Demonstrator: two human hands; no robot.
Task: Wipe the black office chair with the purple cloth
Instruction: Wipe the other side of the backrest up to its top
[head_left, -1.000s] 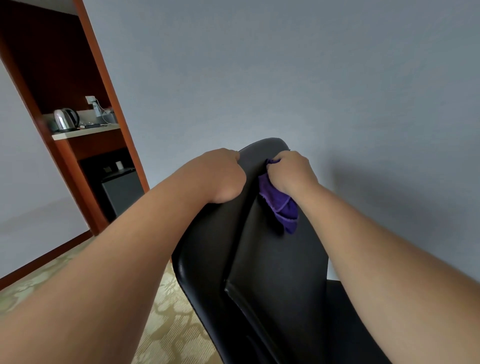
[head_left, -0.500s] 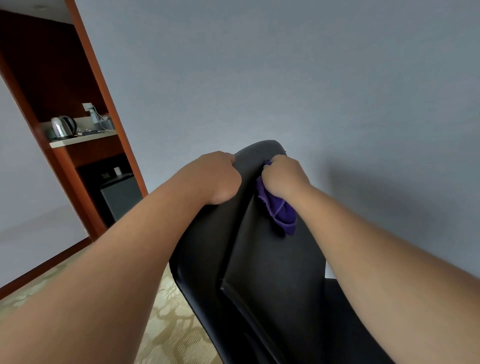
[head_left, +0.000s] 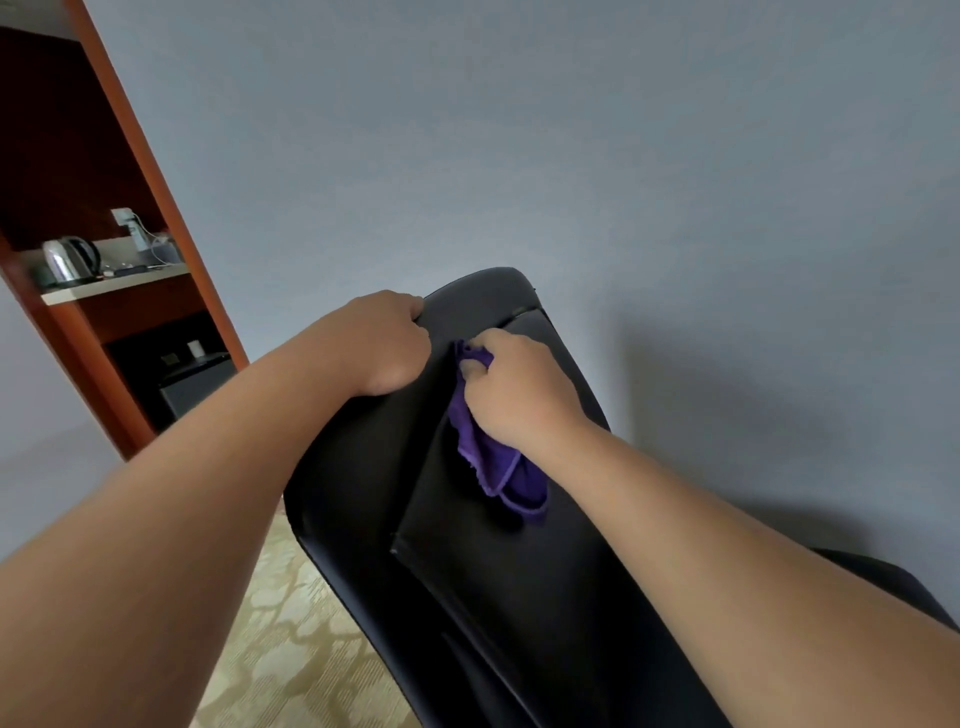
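The black office chair (head_left: 467, 587) stands in front of me with its padded backrest tilted toward the camera. My left hand (head_left: 382, 345) grips the top left edge of the backrest, fingers curled over the rim. My right hand (head_left: 519, 395) holds the bunched purple cloth (head_left: 498, 467) against the upper part of the back cushion, just below the top. A loose end of the cloth hangs down below my wrist. My fingertips are hidden behind the cloth and the chair's edge.
A plain grey wall (head_left: 571, 156) rises close behind the chair. At the left a wooden cabinet (head_left: 156, 208) holds a steel kettle (head_left: 70, 260) on a shelf and a dark minifridge (head_left: 192, 387) below. Patterned beige carpet (head_left: 291, 649) covers the floor.
My right hand has slid the cloth a little way down the back cushion, away from the top edge. My left hand keeps its grip on the chair's top.
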